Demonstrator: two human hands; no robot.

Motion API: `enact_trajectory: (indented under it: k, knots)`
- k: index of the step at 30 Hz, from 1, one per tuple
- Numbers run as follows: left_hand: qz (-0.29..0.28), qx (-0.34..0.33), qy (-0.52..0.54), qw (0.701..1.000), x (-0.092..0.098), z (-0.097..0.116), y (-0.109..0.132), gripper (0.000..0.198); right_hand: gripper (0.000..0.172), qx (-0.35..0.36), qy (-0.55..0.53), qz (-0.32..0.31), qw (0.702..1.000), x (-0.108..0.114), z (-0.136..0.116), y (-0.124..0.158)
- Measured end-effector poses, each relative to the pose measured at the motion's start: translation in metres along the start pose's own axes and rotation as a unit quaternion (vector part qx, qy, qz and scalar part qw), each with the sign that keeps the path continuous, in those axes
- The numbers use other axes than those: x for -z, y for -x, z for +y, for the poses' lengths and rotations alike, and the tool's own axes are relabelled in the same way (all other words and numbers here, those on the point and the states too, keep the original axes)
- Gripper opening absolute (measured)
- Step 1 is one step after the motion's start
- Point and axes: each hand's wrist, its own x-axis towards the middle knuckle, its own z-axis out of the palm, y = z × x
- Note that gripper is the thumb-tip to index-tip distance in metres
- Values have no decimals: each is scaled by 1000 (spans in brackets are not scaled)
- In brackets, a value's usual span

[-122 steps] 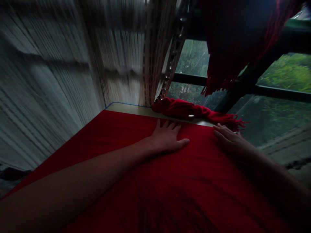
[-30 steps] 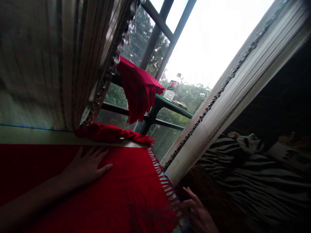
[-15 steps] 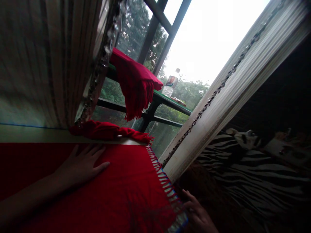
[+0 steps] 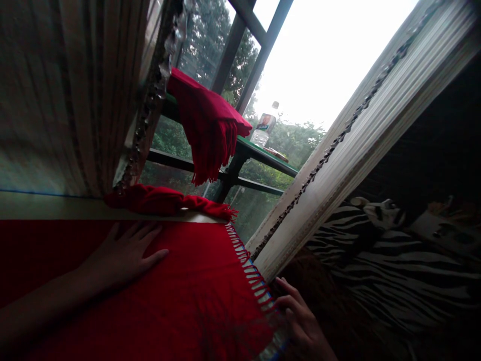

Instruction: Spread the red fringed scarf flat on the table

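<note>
Red cloth (image 4: 195, 271) — black-and-white striped zebra print (image 4: 379, 260).

- No text, brand or number is reading clearly.
- Bottle (image 4: 263, 126) on the green ledge (image 4: 256, 149) is carrying a label (image 4: 266, 121): reddish patch, darker band below; any lettering is coming through too small to read.

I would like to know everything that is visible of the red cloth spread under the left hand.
The red cloth looks like soft woven fabric, spread nearly flat on a pale, blue-edged table, slightly creased. Its fringe lies along the table's right edge, strands apart. The left hand lies spread on it; the right hand is beside the fringe, contact unclear.
</note>
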Motion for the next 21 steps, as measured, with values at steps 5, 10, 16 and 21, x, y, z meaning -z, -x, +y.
enact_trajectory:
  k: [5,10,16,21]
  knots:
    - [-3,-5,-7,1000,0,0,1,80,39,13,2,-49,999,-10,-8,-16]
    - [-2,-2,-17,1000,-1,0,1,78,41,15,34,-20,999,-20,11,-30]
    - [-12,6,-30,999,3,3,1,77,32,-24,0,51,998,-12,36,-40]
    - [-19,9,-30,999,4,4,1,77,39,21,-45,18,999,-19,14,-53]
